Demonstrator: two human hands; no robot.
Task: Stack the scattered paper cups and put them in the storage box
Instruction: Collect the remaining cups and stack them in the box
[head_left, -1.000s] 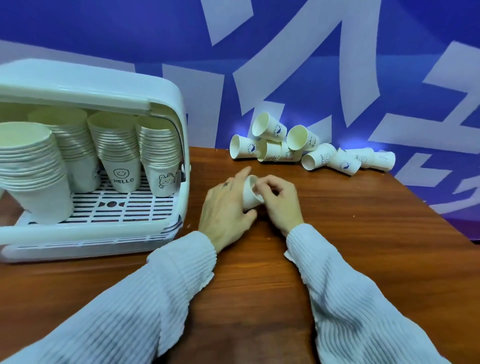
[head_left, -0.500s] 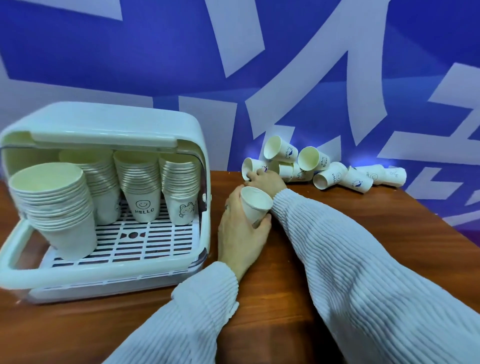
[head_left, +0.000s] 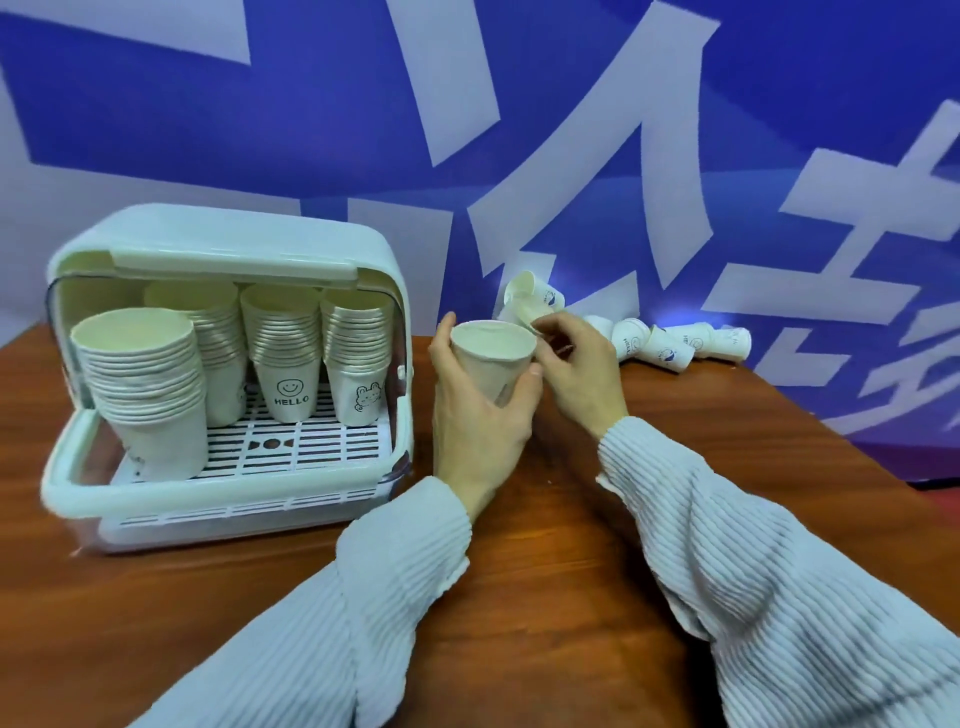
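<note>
Beside storage box, left hand grips cup.

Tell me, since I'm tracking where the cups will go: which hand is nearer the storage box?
Left. The left hand holds a cup just right of the storage box. The right hand, pinching another cup, is farther right, beyond the left hand.

The box is pale mint green with a white slatted floor. The stacked cups inside are cream. One has a black smiley face and the word HELLO, and one has a little bunny. The loose cups are white with small blue marks. The table is reddish-brown wood. The wall is blue with big white shapes. The sleeves are white with ribbed stripes.
</note>
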